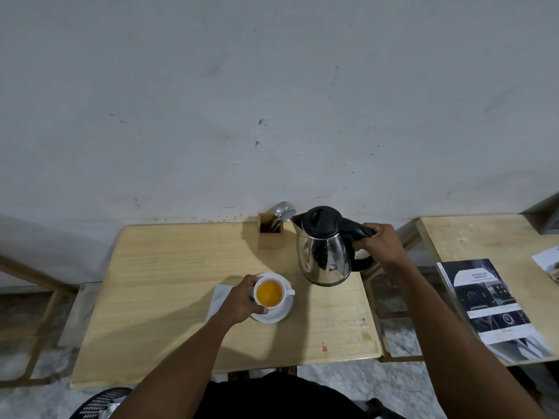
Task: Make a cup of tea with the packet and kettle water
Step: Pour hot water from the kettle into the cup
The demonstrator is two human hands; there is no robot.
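Observation:
A white cup [270, 293] filled with orange-yellow liquid stands on a white saucer [279, 314] near the middle of the wooden table [169, 285]. My left hand [242, 300] curls around the cup's left side and the saucer's edge. A steel kettle [325, 255] with a black lid and handle stands upright at the table's right edge, behind and to the right of the cup. My right hand [379, 241] grips its black handle. A white napkin or packet [219, 297] lies flat under my left hand, left of the saucer.
A wooden holder with spoons [271, 231] stands at the back by the wall, left of the kettle. A second table [484, 237] to the right carries a dark brochure [496, 303]. A black perforated chair part [99, 403] shows at the bottom left.

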